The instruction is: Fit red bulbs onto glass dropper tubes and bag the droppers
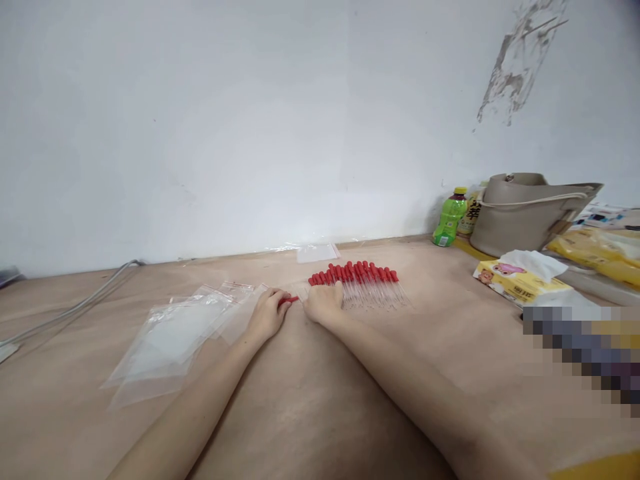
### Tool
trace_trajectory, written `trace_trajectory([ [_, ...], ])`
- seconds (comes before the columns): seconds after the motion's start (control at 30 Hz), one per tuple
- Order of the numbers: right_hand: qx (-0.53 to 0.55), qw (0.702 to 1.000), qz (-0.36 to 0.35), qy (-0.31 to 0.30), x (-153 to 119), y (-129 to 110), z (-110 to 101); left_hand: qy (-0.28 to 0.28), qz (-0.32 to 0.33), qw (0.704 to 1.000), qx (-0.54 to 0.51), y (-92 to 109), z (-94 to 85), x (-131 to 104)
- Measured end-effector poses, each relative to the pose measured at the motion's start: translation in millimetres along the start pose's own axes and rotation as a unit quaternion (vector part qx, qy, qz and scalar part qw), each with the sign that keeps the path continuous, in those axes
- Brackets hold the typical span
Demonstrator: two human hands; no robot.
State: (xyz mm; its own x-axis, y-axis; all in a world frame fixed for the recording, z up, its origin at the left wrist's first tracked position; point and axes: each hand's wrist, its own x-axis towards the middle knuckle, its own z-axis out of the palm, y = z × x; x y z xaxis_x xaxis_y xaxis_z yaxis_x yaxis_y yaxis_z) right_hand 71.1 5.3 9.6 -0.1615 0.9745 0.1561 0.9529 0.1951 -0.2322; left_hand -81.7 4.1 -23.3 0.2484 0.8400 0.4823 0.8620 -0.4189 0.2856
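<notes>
Glass droppers with red rubber bulbs lie in a row on the brown table covering, bulbs toward the wall and clear tubes toward me. My left hand is closed around a dropper's red bulb, which points to the right. Just beside it, my right hand is curled at the left end of the row, knuckles up. Its fingertips are hidden, so what they hold cannot be made out. Clear zip bags lie overlapping and flat to the left of my left hand.
A flat white packet lies near the wall. At the right stand a green bottle, a grey bag and a yellow tissue box. A grey cable crosses the table at left. A blurred-out patch covers the right edge.
</notes>
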Motion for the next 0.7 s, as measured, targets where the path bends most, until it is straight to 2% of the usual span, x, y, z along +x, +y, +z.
trace_trajectory([
  [0.2,-0.019,0.998,-0.015,0.054,-36,41,-12,0.008,0.028,0.999,-0.017,11,3.8,-2],
  [0.3,-0.017,0.993,-0.052,0.107,-54,65,-13,0.046,0.039,0.998,-0.011,14,0.2,-5],
  [0.4,0.034,0.985,-0.102,0.134,-67,87,-6,0.077,0.070,0.994,-0.012,26,-8.2,-13],
  [0.53,0.132,0.961,-0.185,0.160,-77,106,3,0.002,0.104,0.994,-0.045,49,-20.3,-38],
  [0.6,0.151,0.951,-0.211,0.168,-81,108,4,-0.032,0.088,0.994,-0.059,56,-23.1,-51],
  [0.7,0.153,0.943,-0.245,0.164,-85,106,3,-0.046,0.064,0.994,-0.079,60,-22.2,-60],
])
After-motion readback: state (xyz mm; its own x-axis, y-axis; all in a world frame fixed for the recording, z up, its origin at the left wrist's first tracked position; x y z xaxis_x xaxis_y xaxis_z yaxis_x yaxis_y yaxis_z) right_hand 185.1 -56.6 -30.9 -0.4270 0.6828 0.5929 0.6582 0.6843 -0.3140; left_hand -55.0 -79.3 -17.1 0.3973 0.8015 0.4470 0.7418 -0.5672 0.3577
